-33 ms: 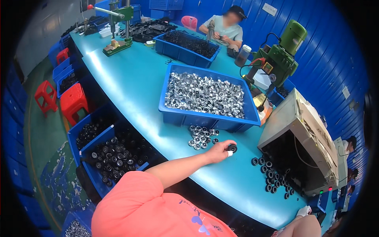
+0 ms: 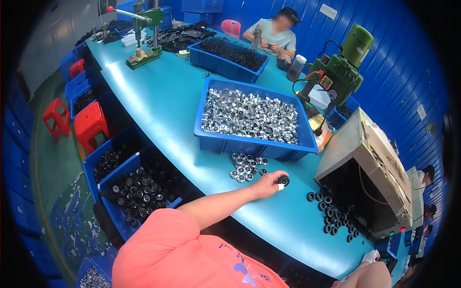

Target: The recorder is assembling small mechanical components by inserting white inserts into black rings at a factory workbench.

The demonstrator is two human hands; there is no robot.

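My left hand (image 2: pixel 265 186) is closed on a small black wheel (image 2: pixel 284 181) above the teal table, with something white on one finger. Just beyond it lies a small group of shiny silver ring-shaped parts (image 2: pixel 245 165), in front of a blue bin (image 2: pixel 254 145) heaped with similar silver parts. At the lower right, my right hand (image 2: pixel 370 257), in a white covering, is by the table's edge; its fingers are too small and partly hidden to read. Between the hands, several black wheels (image 2: pixel 331 213) are spread before the open box-shaped machine (image 2: pixel 345 149).
Blue bins of black wheels (image 2: pixel 139 194) stand below the table's left edge, near red stools (image 2: pixel 91 124). A green press (image 2: pixel 144 55) and a bin of black parts (image 2: pixel 225 67) are at the back. A green drill machine (image 2: pixel 338 72) stands right; a co-worker (image 2: pixel 276 36) sits across.
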